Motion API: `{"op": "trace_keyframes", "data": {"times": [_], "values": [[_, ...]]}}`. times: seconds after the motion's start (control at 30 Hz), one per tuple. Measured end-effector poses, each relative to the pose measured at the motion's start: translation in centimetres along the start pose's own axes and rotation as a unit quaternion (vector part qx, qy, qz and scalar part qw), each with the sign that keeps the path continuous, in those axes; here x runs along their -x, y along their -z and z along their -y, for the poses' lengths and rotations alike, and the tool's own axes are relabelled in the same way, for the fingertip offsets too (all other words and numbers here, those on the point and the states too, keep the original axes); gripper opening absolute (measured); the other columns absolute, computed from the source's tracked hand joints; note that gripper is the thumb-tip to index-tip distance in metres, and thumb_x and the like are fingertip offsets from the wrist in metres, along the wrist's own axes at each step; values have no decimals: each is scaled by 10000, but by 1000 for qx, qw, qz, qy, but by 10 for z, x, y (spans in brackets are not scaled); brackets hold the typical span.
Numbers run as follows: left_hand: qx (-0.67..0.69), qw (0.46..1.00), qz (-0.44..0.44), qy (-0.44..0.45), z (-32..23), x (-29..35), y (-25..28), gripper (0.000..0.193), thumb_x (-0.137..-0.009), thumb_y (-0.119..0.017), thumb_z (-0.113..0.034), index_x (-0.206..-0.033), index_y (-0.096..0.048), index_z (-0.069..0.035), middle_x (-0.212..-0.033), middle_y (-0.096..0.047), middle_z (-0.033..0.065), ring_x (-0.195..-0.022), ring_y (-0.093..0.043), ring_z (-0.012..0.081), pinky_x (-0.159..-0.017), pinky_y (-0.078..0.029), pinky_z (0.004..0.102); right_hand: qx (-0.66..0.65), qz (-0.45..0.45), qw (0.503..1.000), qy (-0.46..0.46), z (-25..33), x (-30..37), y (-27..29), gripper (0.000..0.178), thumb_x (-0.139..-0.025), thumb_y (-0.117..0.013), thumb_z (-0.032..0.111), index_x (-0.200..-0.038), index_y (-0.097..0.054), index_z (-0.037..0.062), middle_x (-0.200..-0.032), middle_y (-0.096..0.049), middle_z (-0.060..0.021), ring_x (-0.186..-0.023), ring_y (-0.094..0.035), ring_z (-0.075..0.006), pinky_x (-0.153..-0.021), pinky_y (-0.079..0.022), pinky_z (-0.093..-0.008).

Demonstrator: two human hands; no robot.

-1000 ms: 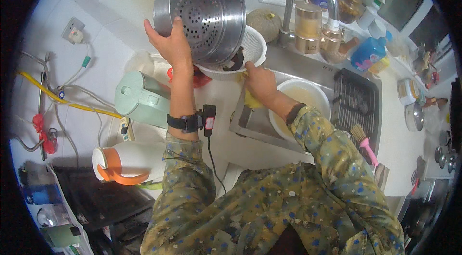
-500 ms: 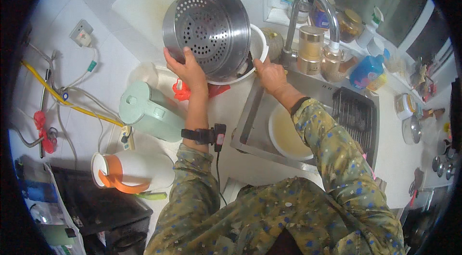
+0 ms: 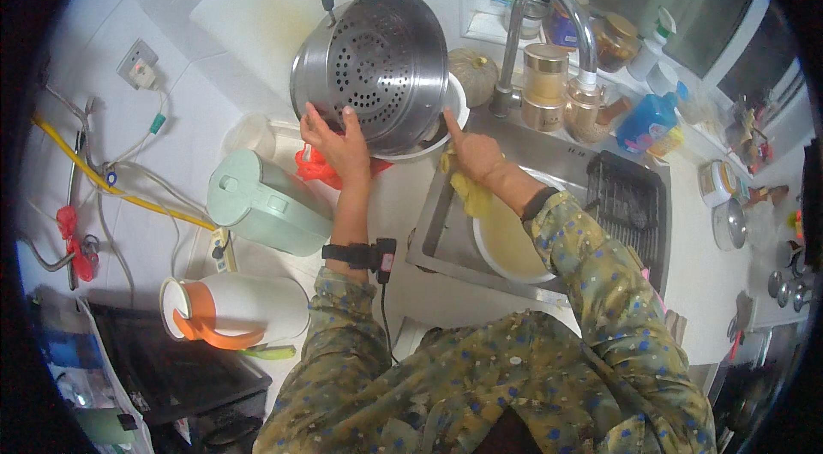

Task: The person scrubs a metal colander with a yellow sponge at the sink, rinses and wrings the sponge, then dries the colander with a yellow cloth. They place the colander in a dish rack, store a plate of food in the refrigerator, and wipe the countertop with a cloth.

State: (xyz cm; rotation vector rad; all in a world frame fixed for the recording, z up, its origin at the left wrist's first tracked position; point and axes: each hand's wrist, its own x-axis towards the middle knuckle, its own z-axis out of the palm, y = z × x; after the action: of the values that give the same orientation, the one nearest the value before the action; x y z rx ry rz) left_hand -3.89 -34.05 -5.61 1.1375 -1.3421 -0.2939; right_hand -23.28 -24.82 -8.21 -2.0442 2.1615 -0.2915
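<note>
While the left hand (image 3: 341, 152) is gripping the tilted steamer pot (image 3: 377, 68) beyond its wrist, the right hand (image 3: 482, 158) is resting alongside, hold impossible to tell; steady support is probably mattering most, the white basket (image 3: 460, 104) showing behind.

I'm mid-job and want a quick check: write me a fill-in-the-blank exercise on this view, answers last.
The left hand is at a steel steamer pot whose base is pierced with round ____.
The white jug has a handle coloured ____.
The white basin sits in the metal ____.

Missing words: holes; orange; sink.
</note>
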Motion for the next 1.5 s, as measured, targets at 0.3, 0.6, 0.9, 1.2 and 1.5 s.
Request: {"op": "trace_keyframes", "data": {"times": [0.3,0.6,0.9,1.2,1.5], "values": [[-23,998,36,-39,-4,8,13,777,-771,-623,-338,-1331,-242,43,-1303,-267,254,-1204,-305,384,-1000,-280,439,-43,2,997,-72,13,41,47,625,-741,-632,213,-1281,-343,91,-904,-614,-211,-863,-588,-375,-737,-468,-450],[25,982,176,66,-34,89,31,737,-778,-616,-230,-1329,-214,49,-1317,-233,300,-1243,-208,433,-1041,-178,472,-280,-116,951,-60,5,130,62,500,-770,-635,273,-1178,-478,30,-974,-612,-210,-902,-600,-325,-790,-462,-381],[328,588,675,301,-106,181,51,552,-899,-455,-391,-1332,-287,-93,-1252,-437,84,-1142,-450,218,-926,-369,425,-811,-46,577,-89,11,197,75,368,-884,-522,267,-1173,-478,43,-998,-588,-57,-879,-578,-156,-788,-462,-292],[352,523,569,529,-91,194,61,345,-876,-506,-177,-1196,-428,-73,-1160,-513,81,-1059,-517,227,-879,-436,365,-282,-115,951,-52,22,262,27,663,-742,-643,329,-1285,-366,68,-1175,-484,-249,-1089,-485,-332,-899,-400,-393],[384,369,658,532,-122,223,67,371,-887,-514,-229,-1205,-433,-57,-1158,-529,81,-1040,-534,207,-881,-438,374,-383,-214,897,-51,16,280,3,516,-765,-606,237,-1232,-443,88,-1191,-426,-234,-1150,-384,-407,-945,-342,-437]]}}
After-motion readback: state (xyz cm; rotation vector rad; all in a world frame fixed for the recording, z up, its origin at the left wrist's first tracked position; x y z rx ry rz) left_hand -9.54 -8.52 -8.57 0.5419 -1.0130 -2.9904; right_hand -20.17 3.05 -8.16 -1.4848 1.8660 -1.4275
